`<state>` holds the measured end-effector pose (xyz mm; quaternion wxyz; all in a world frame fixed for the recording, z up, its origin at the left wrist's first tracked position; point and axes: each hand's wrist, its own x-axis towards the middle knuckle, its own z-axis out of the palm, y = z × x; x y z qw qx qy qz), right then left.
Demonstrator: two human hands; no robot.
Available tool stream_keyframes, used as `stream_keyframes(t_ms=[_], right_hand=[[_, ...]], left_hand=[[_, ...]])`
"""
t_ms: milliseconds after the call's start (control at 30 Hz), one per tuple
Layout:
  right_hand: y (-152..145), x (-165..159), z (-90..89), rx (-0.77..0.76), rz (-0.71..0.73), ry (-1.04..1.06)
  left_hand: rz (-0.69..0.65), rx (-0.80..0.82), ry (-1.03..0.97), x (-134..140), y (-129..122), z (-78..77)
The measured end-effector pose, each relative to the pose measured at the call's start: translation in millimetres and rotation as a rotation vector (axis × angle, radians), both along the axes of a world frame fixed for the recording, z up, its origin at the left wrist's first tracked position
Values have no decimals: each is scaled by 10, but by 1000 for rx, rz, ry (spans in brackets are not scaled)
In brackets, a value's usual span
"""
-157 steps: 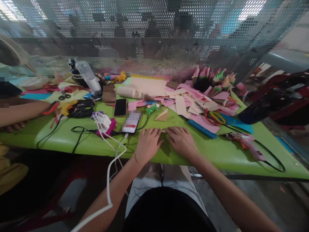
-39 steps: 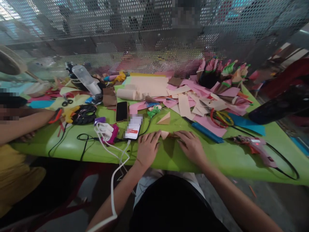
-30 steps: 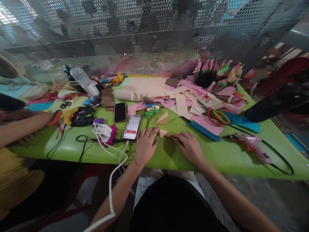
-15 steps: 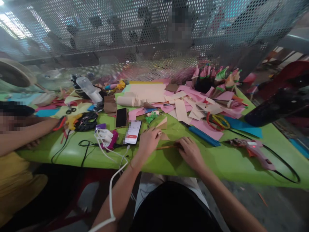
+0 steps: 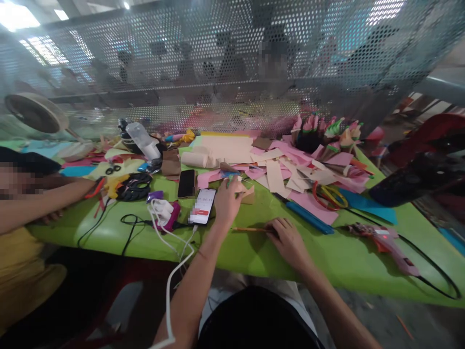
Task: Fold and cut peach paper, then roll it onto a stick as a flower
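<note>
My left hand point(image 5: 227, 203) reaches beside the phone point(image 5: 202, 206) with its fingers curled over a small green craft piece point(image 5: 229, 180), which they partly hide. Close to its fingertips lies a folded tan paper piece point(image 5: 248, 195). My right hand point(image 5: 287, 238) rests low on the green tabletop, palm down, its thumb and fingers closed on one end of an orange pencil point(image 5: 249, 229). The pencil's other end points left along the table.
Paper scraps point(image 5: 276, 177) cover the table's back. At right are a blue cutter point(image 5: 310, 217), scissors point(image 5: 334, 198), a glue gun point(image 5: 390, 245) and a dark bottle point(image 5: 410, 179). A white cable point(image 5: 169, 291) crosses my left forearm. Another person's arm point(image 5: 54, 194) lies at left.
My left hand has moved forward from the tan paper to the green craft piece. My right hand stays at the pencil's end. The view has tilted up slightly.
</note>
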<state>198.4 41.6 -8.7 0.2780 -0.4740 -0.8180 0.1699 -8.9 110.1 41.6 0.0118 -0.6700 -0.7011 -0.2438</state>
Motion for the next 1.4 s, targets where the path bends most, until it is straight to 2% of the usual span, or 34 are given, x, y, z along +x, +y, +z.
stream_keyframes(t_ms=[67, 167, 267, 367, 433, 533, 700, 833, 1067, 1267, 1400], right_hand=[[0, 2, -6, 10, -1, 1], [6, 6, -15, 6, -4, -3], [12, 12, -17, -7, -6, 0], [14, 22, -8, -3, -12, -3], [13, 24, 3, 7, -19, -6], [6, 21, 24, 32, -17, -5], [-2, 25, 56, 107, -39, 55], [-2, 21, 77, 143, -73, 178], [4, -7, 149, -92, -121, 568], [15, -56, 196, -383, -124, 836], [27, -97, 204, -452, -170, 939]], left_hand=[[-24, 41, 7, -6, -98, -24], [-74, -45, 9, -16, -181, -67], [-91, -136, 7, -27, -180, -134], [-99, -145, -76, -40, -157, -184], [-112, -126, -221, -44, -162, -197], [-152, -119, -541, -36, -213, -202], [-239, -240, -1115, 23, -359, -244], [-260, -265, -1327, 82, -461, -283], [-282, -262, -1364, 167, -581, -253], [-343, -222, -1366, 238, -684, -168], [-363, -267, -1334, 233, -733, -161]])
